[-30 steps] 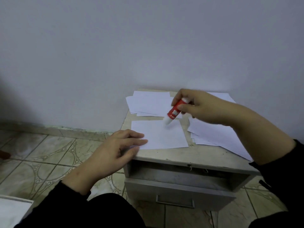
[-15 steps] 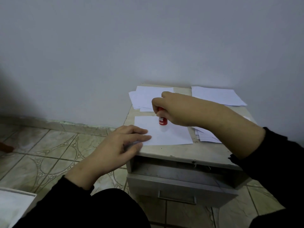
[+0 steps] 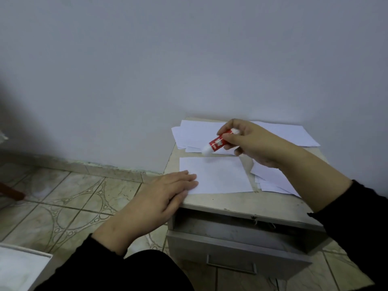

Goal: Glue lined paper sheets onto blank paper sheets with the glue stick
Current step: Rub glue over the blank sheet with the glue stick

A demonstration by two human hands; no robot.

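A white paper sheet (image 3: 218, 175) lies flat on top of a small grey cabinet (image 3: 247, 202). My left hand (image 3: 163, 196) rests with straight fingers on the sheet's near left corner. My right hand (image 3: 249, 141) grips a red glue stick (image 3: 216, 143), tilted with its white tip down-left, just above the sheet's far edge. Whether the tip touches the paper I cannot tell. More white sheets sit in a stack at the back left (image 3: 193, 133), another at the back right (image 3: 294, 135) and a third under my right forearm (image 3: 270, 181).
The cabinet stands against a pale wall (image 3: 189, 59), its top drawer (image 3: 235, 248) pulled partly open toward me. Patterned floor tiles (image 3: 69, 198) spread to the left. A white object (image 3: 19, 267) sits at the bottom left corner, and a reddish thing (image 3: 10, 192) at the left edge.
My right hand has lifted the glue stick from the sheet's middle and moved it back to the far edge, tilting it. My left hand stays on the corner.
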